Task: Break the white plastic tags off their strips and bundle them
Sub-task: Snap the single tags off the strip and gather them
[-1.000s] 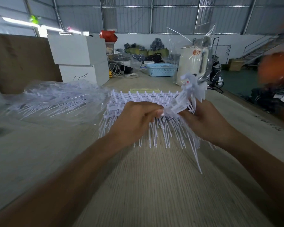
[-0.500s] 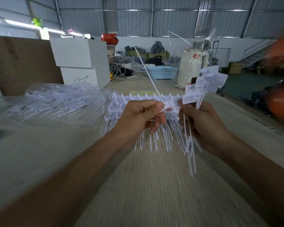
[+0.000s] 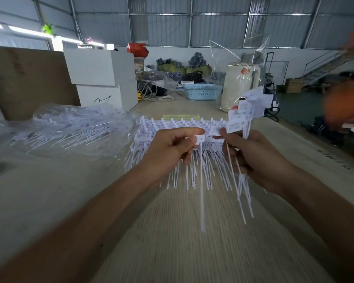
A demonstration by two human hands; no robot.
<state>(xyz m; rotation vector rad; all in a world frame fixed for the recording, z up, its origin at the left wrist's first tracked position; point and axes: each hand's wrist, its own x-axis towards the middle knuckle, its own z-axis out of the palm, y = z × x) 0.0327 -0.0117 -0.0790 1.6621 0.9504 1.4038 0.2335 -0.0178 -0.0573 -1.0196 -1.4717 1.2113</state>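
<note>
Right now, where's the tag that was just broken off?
In the head view, the loose tag is pinched in the left hand at centre, its tail hanging down over the strips, just left of the bundle in the right hand.

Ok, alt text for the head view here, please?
Seen from above, the left hand pinches a single white tag while the right hand grips a bundle of tags upright, over a stack of tag strips on a wooden table. A clear bag of tags lies at left.

left hand [image 3: 172, 148] pinches single tag [image 3: 199, 139], tail hanging | right hand [image 3: 251, 154] grips tag bundle [image 3: 246, 111] upright | tag strips [image 3: 182, 127] stacked behind hands on worktop [image 3: 49, 197]
</note>
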